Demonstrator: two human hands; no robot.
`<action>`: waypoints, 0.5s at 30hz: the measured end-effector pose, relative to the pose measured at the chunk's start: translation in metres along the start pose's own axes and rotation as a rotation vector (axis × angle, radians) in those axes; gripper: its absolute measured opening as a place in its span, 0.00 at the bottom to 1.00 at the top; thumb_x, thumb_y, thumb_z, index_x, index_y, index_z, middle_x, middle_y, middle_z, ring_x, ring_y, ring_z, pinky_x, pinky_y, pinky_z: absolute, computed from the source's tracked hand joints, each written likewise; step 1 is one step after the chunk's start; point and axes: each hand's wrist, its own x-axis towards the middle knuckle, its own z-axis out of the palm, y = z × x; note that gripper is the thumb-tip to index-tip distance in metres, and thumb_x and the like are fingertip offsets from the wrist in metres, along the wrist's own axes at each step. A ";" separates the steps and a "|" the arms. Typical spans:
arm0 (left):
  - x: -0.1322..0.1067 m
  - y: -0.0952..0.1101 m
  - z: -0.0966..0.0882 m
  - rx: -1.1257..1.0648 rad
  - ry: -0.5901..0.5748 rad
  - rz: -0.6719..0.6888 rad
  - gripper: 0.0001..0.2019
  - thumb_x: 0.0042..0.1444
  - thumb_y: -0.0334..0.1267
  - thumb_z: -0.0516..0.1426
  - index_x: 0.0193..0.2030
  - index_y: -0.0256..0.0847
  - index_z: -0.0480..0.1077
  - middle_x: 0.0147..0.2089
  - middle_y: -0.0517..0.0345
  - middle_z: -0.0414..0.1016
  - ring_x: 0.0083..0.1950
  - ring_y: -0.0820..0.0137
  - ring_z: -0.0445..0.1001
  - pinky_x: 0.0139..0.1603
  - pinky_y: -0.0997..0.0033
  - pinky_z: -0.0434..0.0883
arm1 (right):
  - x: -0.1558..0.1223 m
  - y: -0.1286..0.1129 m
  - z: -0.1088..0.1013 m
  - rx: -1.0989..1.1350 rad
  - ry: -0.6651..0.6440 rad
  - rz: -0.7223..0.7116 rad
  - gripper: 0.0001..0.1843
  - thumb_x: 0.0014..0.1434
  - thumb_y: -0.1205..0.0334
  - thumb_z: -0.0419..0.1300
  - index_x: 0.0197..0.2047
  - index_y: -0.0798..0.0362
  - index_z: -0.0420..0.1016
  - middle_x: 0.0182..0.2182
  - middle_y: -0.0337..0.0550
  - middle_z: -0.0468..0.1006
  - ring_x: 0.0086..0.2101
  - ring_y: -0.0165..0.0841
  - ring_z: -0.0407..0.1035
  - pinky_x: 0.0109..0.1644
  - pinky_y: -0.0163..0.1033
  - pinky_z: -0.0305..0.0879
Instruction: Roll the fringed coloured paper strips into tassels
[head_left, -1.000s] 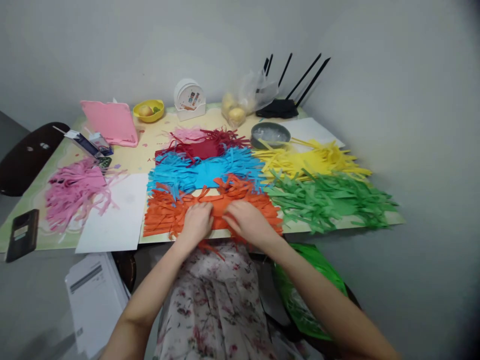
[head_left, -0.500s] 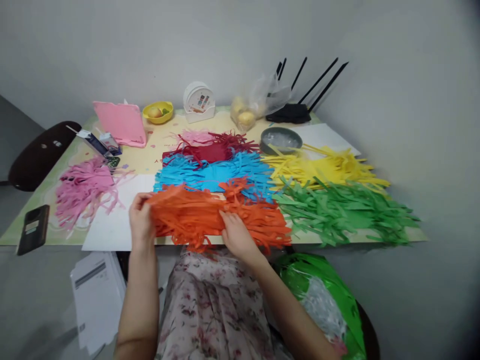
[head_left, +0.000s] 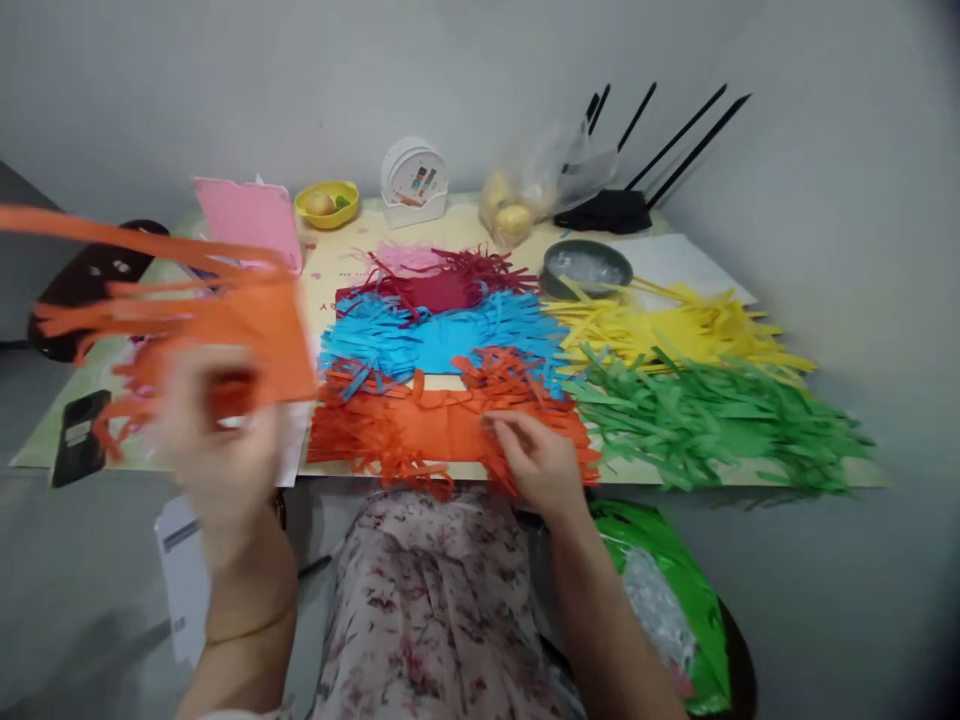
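My left hand (head_left: pixel 225 430), smeared by motion, is closed on an orange fringed paper sheet (head_left: pixel 259 325) raised above the left of the table. Its cut strips trail to the left. Over the orange fringed paper pile (head_left: pixel 442 425) at the front edge is my right hand (head_left: pixel 540 465), with fingers apart and nothing held; the fingertips are at the pile, and I cannot tell whether they touch it. Behind that pile lie blue fringed paper (head_left: pixel 442 342) and dark red fringed paper (head_left: pixel 442 292). Green fringed paper (head_left: pixel 735 430) and yellow fringed paper (head_left: pixel 675 330) spread to the right.
Along the back stand a pink tablet case (head_left: pixel 247 215), a yellow bowl (head_left: pixel 328 205), a white holder (head_left: pixel 415 185), a bag of fruit (head_left: pixel 514 215) and a black router (head_left: pixel 604 212). A dark bowl (head_left: pixel 587 265) sits behind the yellow paper. A phone (head_left: pixel 79 440) lies front left.
My left hand has lifted an orange sheet off the pile and swung it left. My right hand has shifted right over the pile. The view has moved slightly.
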 end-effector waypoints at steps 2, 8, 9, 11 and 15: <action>-0.024 0.003 0.039 0.201 -0.421 0.180 0.06 0.49 0.28 0.56 0.34 0.41 0.67 0.35 0.60 0.69 0.37 0.69 0.67 0.41 0.68 0.67 | -0.003 -0.030 -0.010 -0.011 0.152 -0.131 0.15 0.63 0.62 0.54 0.52 0.52 0.73 0.47 0.51 0.80 0.47 0.40 0.75 0.54 0.48 0.71; -0.067 -0.009 0.114 0.310 -0.827 0.180 0.08 0.52 0.26 0.51 0.38 0.41 0.64 0.38 0.53 0.72 0.41 0.65 0.70 0.44 0.66 0.69 | 0.007 -0.053 0.007 -0.290 -0.015 -0.412 0.36 0.59 0.65 0.55 0.69 0.58 0.53 0.66 0.57 0.60 0.68 0.50 0.45 0.68 0.61 0.47; -0.070 -0.011 0.118 0.320 -0.832 0.178 0.08 0.52 0.27 0.51 0.38 0.41 0.64 0.38 0.53 0.72 0.41 0.64 0.70 0.45 0.65 0.70 | 0.012 -0.046 0.010 -0.321 -0.045 -0.388 0.35 0.59 0.66 0.54 0.69 0.60 0.54 0.66 0.56 0.60 0.68 0.50 0.45 0.68 0.61 0.46; -0.073 -0.014 0.120 0.331 -0.847 0.183 0.07 0.52 0.27 0.51 0.37 0.40 0.64 0.38 0.52 0.72 0.42 0.62 0.71 0.46 0.63 0.70 | 0.021 -0.031 0.011 -0.366 -0.080 -0.332 0.30 0.56 0.70 0.53 0.64 0.62 0.63 0.61 0.57 0.67 0.64 0.51 0.55 0.68 0.60 0.49; -0.063 -0.018 0.113 0.287 -0.864 0.199 0.10 0.51 0.26 0.51 0.39 0.40 0.66 0.42 0.50 0.74 0.46 0.61 0.72 0.49 0.62 0.70 | 0.036 -0.018 -0.011 -0.411 -0.133 -0.246 0.22 0.50 0.75 0.51 0.47 0.58 0.75 0.43 0.55 0.80 0.45 0.47 0.72 0.55 0.53 0.65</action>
